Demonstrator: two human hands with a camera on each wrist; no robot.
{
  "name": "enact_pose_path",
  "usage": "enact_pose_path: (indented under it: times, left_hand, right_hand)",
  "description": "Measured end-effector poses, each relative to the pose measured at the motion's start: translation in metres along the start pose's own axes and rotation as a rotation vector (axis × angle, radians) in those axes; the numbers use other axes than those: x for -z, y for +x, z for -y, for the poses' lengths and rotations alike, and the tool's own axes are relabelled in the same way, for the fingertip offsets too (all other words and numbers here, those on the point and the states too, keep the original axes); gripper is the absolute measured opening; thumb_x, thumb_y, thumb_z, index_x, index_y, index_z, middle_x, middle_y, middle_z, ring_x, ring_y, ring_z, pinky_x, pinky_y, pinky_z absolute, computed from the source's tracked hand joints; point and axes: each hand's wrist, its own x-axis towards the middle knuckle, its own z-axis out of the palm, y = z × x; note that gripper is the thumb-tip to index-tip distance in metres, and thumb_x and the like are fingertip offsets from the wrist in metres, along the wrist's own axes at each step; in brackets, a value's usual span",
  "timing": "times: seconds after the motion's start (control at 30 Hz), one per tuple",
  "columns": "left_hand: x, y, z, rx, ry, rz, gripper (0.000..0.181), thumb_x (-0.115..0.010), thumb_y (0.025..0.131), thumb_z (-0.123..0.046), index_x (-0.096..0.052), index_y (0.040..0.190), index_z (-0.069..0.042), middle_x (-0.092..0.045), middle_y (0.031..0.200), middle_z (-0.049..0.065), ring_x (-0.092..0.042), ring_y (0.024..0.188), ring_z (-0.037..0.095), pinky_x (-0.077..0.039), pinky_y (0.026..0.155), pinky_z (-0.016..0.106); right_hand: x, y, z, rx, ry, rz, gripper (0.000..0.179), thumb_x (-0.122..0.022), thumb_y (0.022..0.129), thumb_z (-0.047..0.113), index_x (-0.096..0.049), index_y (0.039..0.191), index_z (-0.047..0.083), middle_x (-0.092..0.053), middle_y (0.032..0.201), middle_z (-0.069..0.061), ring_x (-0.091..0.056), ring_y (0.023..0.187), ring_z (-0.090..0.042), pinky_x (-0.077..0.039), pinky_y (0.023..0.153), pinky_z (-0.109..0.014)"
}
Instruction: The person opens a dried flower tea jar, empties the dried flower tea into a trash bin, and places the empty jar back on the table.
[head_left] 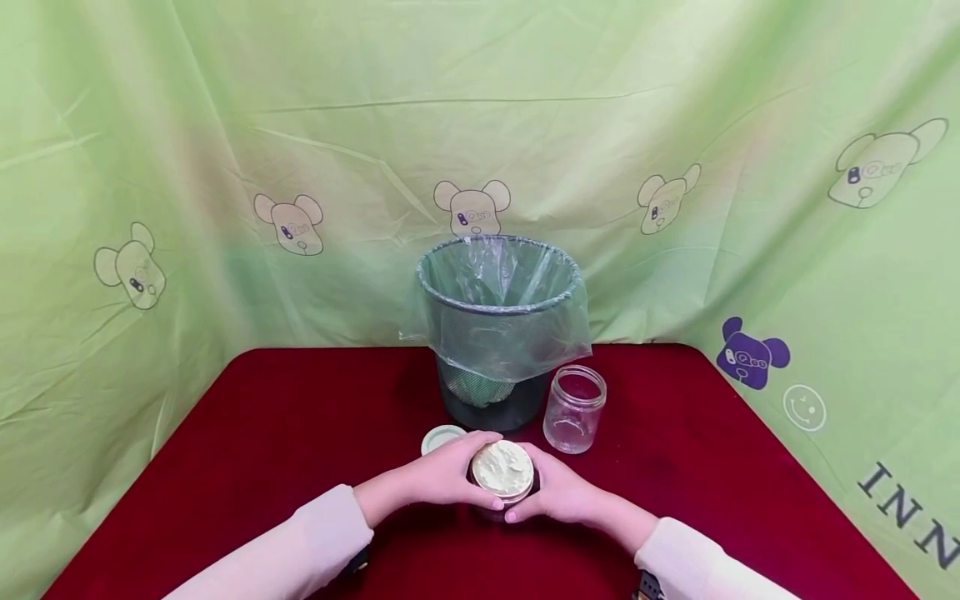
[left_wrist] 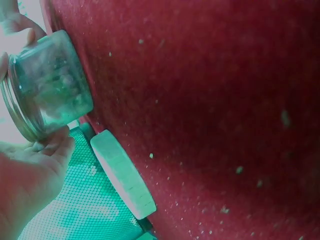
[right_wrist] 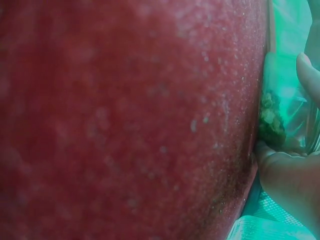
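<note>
A clear glass jar (left_wrist: 55,82) stands on the red cloth near the table's front, a pale, creamy-looking mass (head_left: 502,468) showing at its mouth. Through the glass, the right wrist view shows a dark greenish clump (right_wrist: 271,120) low inside. My left hand (head_left: 453,475) grips the jar from the left, and my right hand (head_left: 558,492) holds it from the right, thumbs toward me. Just behind my left hand lies a round whitish lid (head_left: 441,437). A second, open glass jar (head_left: 573,412) is upright beyond my right hand; I see nothing in it.
Behind the jars stands a dark mesh waste bin (head_left: 487,400) with a translucent green liner (head_left: 517,342) folded over its rim. Small pale specks dot the red tablecloth (left_wrist: 200,125). A green printed curtain (head_left: 375,125) encloses the back and sides.
</note>
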Motion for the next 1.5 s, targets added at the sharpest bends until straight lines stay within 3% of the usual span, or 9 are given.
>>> enact_pose_path:
  times: [0.3, 0.47, 0.67, 0.83, 1.0, 1.13, 1.37, 1.5]
  left_hand:
    - [-0.011, -0.007, -0.002, 0.021, -0.036, -0.075, 0.08, -0.084, 0.072, -0.04, -0.05, 0.135, -0.004, -0.058, 0.121, -0.001, -0.053, 0.108, 0.01, -0.043, 0.095, 0.031]
    - [-0.017, -0.008, -0.004, 0.019, -0.029, -0.16, 0.073, -0.085, 0.069, -0.041, -0.054, 0.127, -0.01, -0.059, 0.112, -0.007, -0.055, 0.101, 0.008, -0.046, 0.09, 0.03]
    - [-0.026, -0.007, -0.011, 0.084, -0.037, -0.279, 0.071, -0.088, 0.064, -0.044, -0.055, 0.119, -0.013, -0.057, 0.105, -0.009, -0.055, 0.095, 0.008, -0.048, 0.085, 0.029]
    - [-0.031, -0.008, -0.016, 0.138, -0.047, -0.312, 0.072, -0.088, 0.062, -0.046, -0.054, 0.115, -0.013, -0.056, 0.102, -0.009, -0.055, 0.093, 0.008, -0.048, 0.083, 0.029]
    - [-0.028, -0.012, -0.014, 0.138, -0.038, -0.289, 0.082, -0.088, 0.061, -0.051, -0.052, 0.122, -0.01, -0.056, 0.111, -0.005, -0.055, 0.101, 0.01, -0.047, 0.088, 0.032]
    - [-0.018, -0.015, -0.006, 0.107, -0.069, -0.221, 0.092, -0.088, 0.062, -0.051, -0.049, 0.132, -0.005, -0.056, 0.123, 0.0, -0.052, 0.112, 0.014, -0.044, 0.096, 0.035]
    - [0.002, -0.01, 0.011, 0.029, -0.279, -0.023, 0.087, -0.087, 0.072, -0.029, -0.04, 0.14, -0.001, -0.049, 0.139, 0.011, -0.045, 0.127, 0.019, -0.034, 0.107, 0.039]
    - [0.004, -0.006, 0.018, 0.022, -0.362, 0.045, 0.085, -0.086, 0.073, -0.017, -0.038, 0.141, -0.002, -0.048, 0.14, 0.009, -0.045, 0.128, 0.018, -0.033, 0.107, 0.033]
  right_hand:
    - [-0.006, -0.006, 0.002, 0.013, 0.022, -0.013, 0.082, -0.088, 0.066, 0.012, -0.045, 0.135, 0.001, -0.058, 0.123, -0.004, -0.053, 0.113, -0.017, -0.039, 0.097, -0.023]
    - [-0.007, -0.005, -0.001, -0.003, 0.017, -0.026, 0.082, -0.089, 0.066, 0.013, -0.046, 0.136, 0.002, -0.058, 0.124, -0.003, -0.053, 0.114, -0.016, -0.039, 0.097, -0.023]
    - [-0.007, -0.002, -0.002, -0.011, -0.01, -0.057, 0.083, -0.089, 0.065, 0.015, -0.046, 0.136, 0.005, -0.058, 0.124, -0.002, -0.053, 0.114, -0.016, -0.039, 0.097, -0.023]
    - [-0.007, -0.002, -0.002, -0.013, -0.007, -0.054, 0.083, -0.089, 0.066, 0.015, -0.046, 0.136, 0.004, -0.058, 0.125, -0.003, -0.053, 0.114, -0.016, -0.039, 0.097, -0.023]
    - [-0.007, -0.002, -0.003, -0.018, 0.005, -0.041, 0.083, -0.089, 0.066, 0.015, -0.045, 0.136, 0.004, -0.058, 0.124, -0.003, -0.053, 0.115, -0.016, -0.038, 0.098, -0.023]
    - [-0.007, -0.002, -0.004, -0.013, 0.005, -0.033, 0.084, -0.089, 0.066, 0.015, -0.045, 0.137, 0.005, -0.058, 0.125, -0.002, -0.053, 0.116, -0.016, -0.038, 0.099, -0.023]
    - [-0.003, -0.002, -0.002, 0.004, 0.024, -0.021, 0.084, -0.088, 0.068, 0.014, -0.044, 0.138, 0.003, -0.057, 0.128, -0.005, -0.052, 0.117, -0.017, -0.036, 0.1, -0.022]
    - [-0.003, -0.001, -0.001, 0.012, 0.023, -0.013, 0.083, -0.088, 0.068, 0.015, -0.044, 0.138, 0.003, -0.057, 0.128, -0.004, -0.052, 0.117, -0.016, -0.036, 0.1, -0.022]
